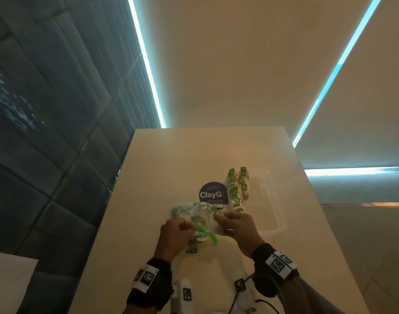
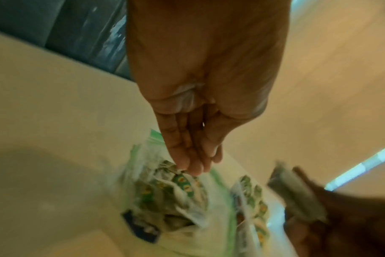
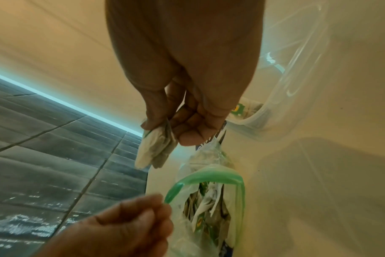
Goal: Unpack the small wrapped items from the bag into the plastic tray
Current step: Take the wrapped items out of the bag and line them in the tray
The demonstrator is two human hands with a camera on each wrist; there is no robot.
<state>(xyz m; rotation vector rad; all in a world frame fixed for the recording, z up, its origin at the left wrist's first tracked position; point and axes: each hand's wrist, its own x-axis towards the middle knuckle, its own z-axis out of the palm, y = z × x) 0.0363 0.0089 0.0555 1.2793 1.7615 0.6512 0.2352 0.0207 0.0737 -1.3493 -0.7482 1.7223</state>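
Crinkly, light white-and-green wrapped packet (image 3: 155, 151) is dangling from my right hand (image 1: 235, 227), pinched by its end; my left hand (image 1: 175, 232) is pinching the clear green-zippered bag's (image 1: 194, 219) mouth open.

The clear zip bag (image 1: 194, 219) with a green seal strip lies open on the worktop, full of white-and-green wrapped items. Beside it stands the clear plastic tray (image 1: 274, 207), with two rows of wrapped items (image 1: 238, 186) along its left side.
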